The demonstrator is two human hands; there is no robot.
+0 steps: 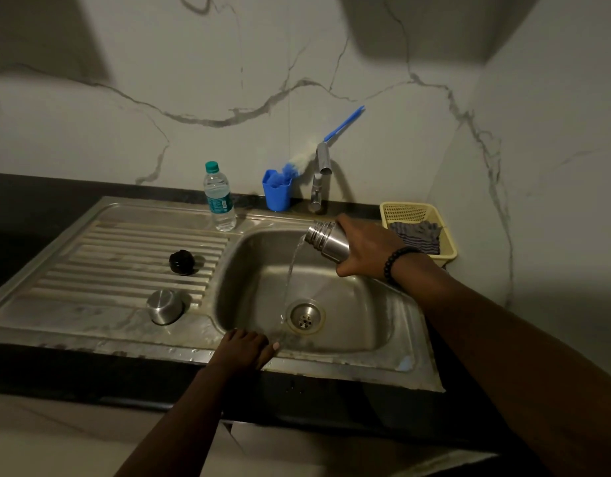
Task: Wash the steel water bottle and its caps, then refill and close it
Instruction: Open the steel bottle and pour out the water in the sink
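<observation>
Pouring water, right hand [364, 247] gripping tilted, uncapped steel bottle [326, 239]; left hand [244, 349] flat on sink rim [331, 364]

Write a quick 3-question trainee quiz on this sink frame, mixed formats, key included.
1. True or false: the right hand tips the steel bottle so water pours into the sink.
2. Where do the black cap and steel cap lie? A) in the basin B) on the drainboard C) in the yellow basket
3. Fill in: the left hand rests on the sink's front ____.

Key: 1 true; 2 B; 3 rim
</observation>
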